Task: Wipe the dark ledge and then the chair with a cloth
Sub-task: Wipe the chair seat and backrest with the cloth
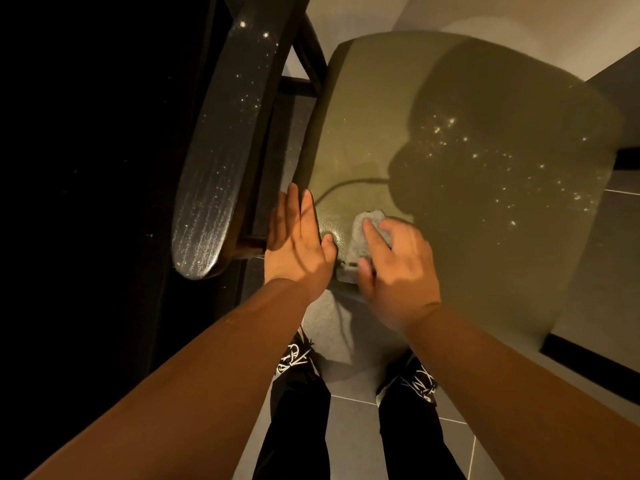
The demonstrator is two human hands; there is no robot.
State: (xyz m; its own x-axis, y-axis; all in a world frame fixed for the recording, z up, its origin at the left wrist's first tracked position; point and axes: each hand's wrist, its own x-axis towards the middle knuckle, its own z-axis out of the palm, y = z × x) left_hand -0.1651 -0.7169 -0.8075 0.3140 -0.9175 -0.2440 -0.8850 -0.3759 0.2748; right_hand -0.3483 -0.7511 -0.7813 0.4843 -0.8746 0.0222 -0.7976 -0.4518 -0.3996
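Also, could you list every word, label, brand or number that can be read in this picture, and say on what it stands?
No text can be read here.
On the black shoes: white markings that do not read as letters.
On the cloth: perhaps a small tag at its near edge, too blurred to read.
On the chair seat and the dark backrest: no writing visible.

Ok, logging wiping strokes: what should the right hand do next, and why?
Probably sweep the cloth rightward across the seat: the right hand holds it at the near left corner, the left hand rests flat beside it, and bright specks dot the right side.
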